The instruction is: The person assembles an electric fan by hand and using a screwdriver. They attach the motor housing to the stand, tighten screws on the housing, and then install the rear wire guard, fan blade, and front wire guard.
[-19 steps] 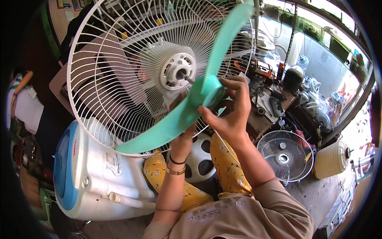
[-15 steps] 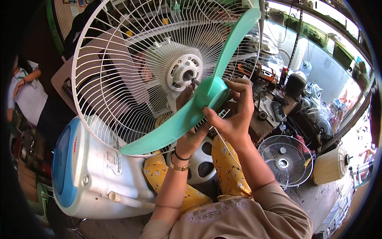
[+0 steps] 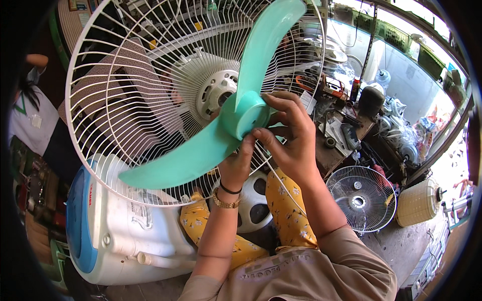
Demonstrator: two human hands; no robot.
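Observation:
A glossy green fan blade (image 3: 186,158) is held up in front of the white wire fan guard (image 3: 123,95). My right hand (image 3: 293,135) is curled round the right side of its hub, with thumb and fingers at the rim. My left hand (image 3: 236,165) grips from below, its thumb at the hub's lower edge and its other fingers hidden behind the blade. The hub's hollow front faces up and right. Behind it, the white motor mount (image 3: 208,98) sits in the middle of the guard; the blade hides part of it.
To the left stands a white tank-like container (image 3: 145,231) with a blue end. Another round fan guard (image 3: 359,200) and a cream ribbed cylinder (image 3: 419,203) are at the right. Tools and parts crowd a bench (image 3: 329,155). A person in white (image 3: 37,120) is at far left.
The blade has shifted left and turned, so the hollow front of its hub shows more. The guard appears farther left in view. At far left, the person has changed posture, one arm now raised.

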